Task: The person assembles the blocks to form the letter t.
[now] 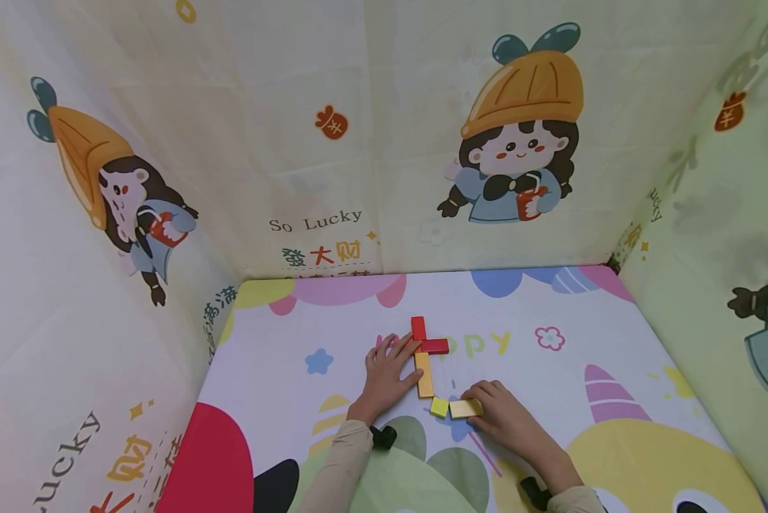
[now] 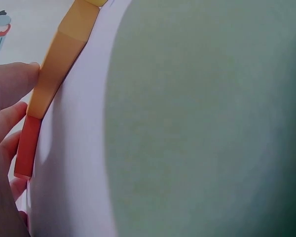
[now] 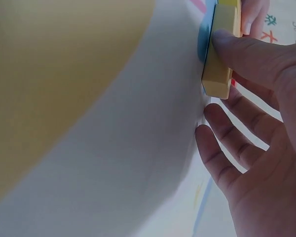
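Observation:
A chain of wooden blocks lies on the mat: an upright red block [image 1: 419, 328], a sideways red block [image 1: 434, 347], a long orange block [image 1: 425, 377], a small yellow block [image 1: 439, 407] and a pale wood-coloured block [image 1: 465, 409]. My left hand [image 1: 387, 374] rests beside the upper blocks with fingers spread. Its thumb touches the orange block [image 2: 56, 64] and its fingertips reach the red ones. With thumb and fingers, my right hand [image 1: 506, 417] pinches the pale block [image 3: 220, 57] at the right end, close to the yellow one. Its other fingers are loosely extended.
A printed mat [image 1: 358, 324] with cartoon shapes covers the table. Patterned fabric walls [image 1: 384, 157] stand behind it and on both sides. A dark wrist device [image 1: 384, 437] sits on the left wrist, another dark device [image 1: 535, 493] on the right.

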A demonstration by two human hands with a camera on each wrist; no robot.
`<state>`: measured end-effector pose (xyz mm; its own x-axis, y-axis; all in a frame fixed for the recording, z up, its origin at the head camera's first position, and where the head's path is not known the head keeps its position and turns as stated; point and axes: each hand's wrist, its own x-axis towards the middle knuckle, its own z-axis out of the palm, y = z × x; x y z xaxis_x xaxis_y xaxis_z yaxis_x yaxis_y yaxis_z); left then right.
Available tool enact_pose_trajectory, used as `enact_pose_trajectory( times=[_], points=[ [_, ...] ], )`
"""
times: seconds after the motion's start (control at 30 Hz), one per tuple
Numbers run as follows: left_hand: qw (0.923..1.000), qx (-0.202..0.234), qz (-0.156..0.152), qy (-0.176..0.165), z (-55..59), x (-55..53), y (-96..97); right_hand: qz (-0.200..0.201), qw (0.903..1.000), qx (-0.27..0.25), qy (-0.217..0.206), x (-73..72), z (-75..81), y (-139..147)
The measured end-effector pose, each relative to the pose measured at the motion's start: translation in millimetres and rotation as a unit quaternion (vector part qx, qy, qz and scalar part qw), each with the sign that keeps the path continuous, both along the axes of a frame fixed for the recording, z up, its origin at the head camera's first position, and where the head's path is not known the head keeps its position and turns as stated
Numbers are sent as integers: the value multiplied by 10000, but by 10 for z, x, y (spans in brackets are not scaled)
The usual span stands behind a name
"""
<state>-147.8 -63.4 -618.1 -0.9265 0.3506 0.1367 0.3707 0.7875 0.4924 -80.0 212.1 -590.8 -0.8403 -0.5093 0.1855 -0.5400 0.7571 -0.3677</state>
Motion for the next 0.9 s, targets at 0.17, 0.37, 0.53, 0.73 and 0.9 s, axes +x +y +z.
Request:
enact_pose_trajectory(
  times=[0.17,0.37,0.53,0.73,0.9],
  points=[
    [10000,21,-28,-2,-8,-16,17,86,9999,-105,101,-9,4,28],
    [9997,112,-117,-183,-16,-49,-7,303,9980,-553,-110,-26,66,108],
    [9986,187,-161,-464,40,-68,-124,250,9969,-728,-175,-67,150,211],
    [9982,146,-372,-445,226,-73,-347,170,9970,-680,320,-101,264,482],
    [9990,-162,-330,-261,447,-94,-571,-100,9977,-486,472,-95,413,786]
  ],
)
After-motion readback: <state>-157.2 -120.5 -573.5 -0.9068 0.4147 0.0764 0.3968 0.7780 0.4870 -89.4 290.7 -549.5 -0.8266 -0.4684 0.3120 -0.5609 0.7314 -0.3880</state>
